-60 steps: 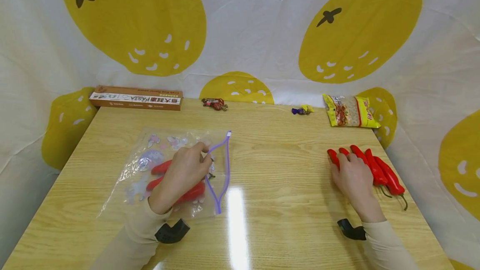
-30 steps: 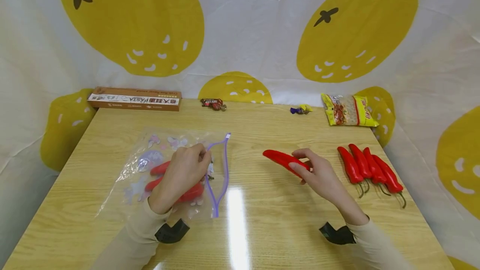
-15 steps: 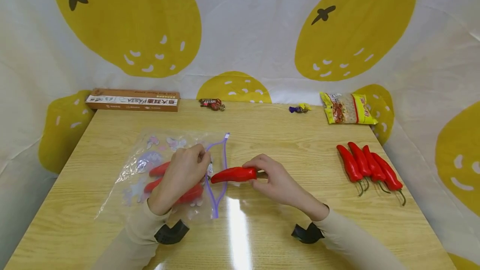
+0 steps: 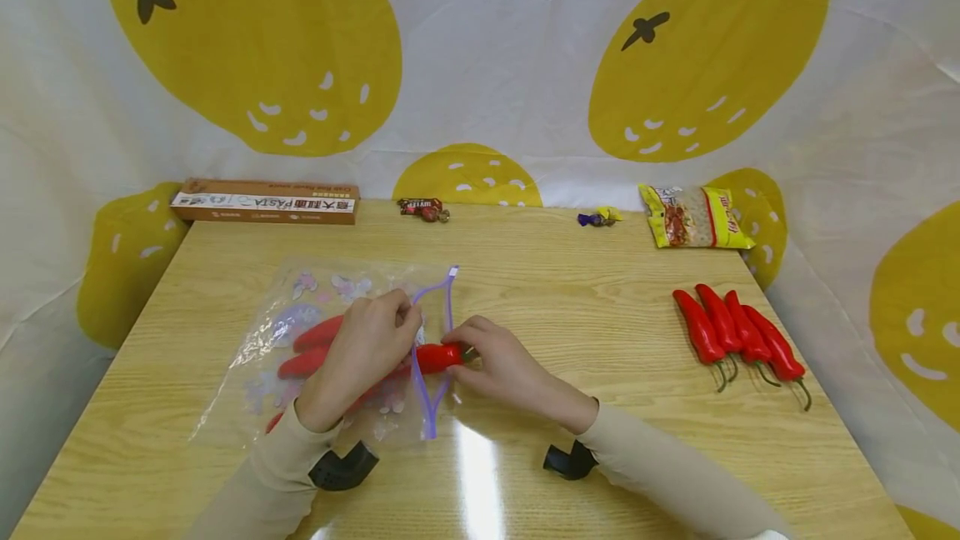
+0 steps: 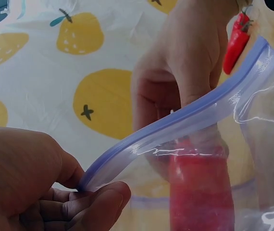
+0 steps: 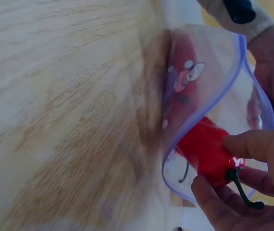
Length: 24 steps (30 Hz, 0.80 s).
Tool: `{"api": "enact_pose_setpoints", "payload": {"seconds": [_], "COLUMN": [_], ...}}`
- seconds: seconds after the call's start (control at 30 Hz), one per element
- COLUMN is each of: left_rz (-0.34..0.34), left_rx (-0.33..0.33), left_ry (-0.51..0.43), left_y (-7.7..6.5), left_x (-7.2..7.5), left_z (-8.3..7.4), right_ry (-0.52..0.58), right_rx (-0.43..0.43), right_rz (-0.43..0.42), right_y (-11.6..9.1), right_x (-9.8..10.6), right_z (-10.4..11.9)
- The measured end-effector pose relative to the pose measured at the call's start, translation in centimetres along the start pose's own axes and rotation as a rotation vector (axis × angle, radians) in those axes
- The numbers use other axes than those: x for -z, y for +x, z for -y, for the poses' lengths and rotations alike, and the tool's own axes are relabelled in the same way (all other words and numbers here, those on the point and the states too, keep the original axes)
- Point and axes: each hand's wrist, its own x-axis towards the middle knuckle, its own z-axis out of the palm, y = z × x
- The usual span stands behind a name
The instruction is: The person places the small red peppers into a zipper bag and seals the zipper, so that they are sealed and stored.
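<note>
A clear zip bag (image 4: 255,348) with a purple zip edge and printed figures lies on the left of the table, its mouth spread apart. My left hand (image 4: 365,352) pinches the upper lip of that mouth, plainly seen in the left wrist view. With my right hand (image 4: 498,361) I hold a red chili pepper (image 6: 206,149) by its stem end. Most of this pepper is inside the bag, with the green stem outside the zip. Other red peppers (image 4: 306,363) lie within the bag, partly hidden under my left hand and wrist.
Several red peppers (image 4: 738,336) lie side by side on the table's right. Along the back stand a pasta box (image 4: 264,202), a dark red wrapped candy (image 4: 424,208), a blue and yellow candy (image 4: 599,217) and a yellow food packet (image 4: 696,217). A patterned cloth (image 4: 495,40) hangs behind.
My right hand has lifted one pepper from the right row, carried it left and pushed it through the bag's mouth. Peppers inside have shifted left. My left hand stays at the mouth.
</note>
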Motion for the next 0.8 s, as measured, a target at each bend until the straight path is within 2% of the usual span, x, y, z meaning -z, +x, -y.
{"api": "enact_pose_setpoints", "payload": {"seconds": [0.17, 0.33, 0.53, 0.8], "left_rz": [-0.001, -0.026, -0.043, -0.044], "left_rx": [-0.006, -0.019, -0.021, -0.02], "left_ry": [-0.029, -0.008, 0.012, 0.011], "left_y": [-0.1, -0.2, -0.1, -0.1], "left_x": [0.0, 0.0, 0.0, 0.3], "left_z": [0.0, 0.0, 0.1, 0.1], "right_ry": [-0.035, -0.109, -0.198, -0.2], "right_rx": [0.006, 0.015, -0.019, -0.008], "right_rz": [0.01, 0.043, 0.101, 0.112], "right_y": [1.4, 2.7, 3.7, 4.1], "right_x": [-1.1, -2.3, -3.4, -3.9], "right_z": [0.3, 0.5, 0.5, 0.3]}}
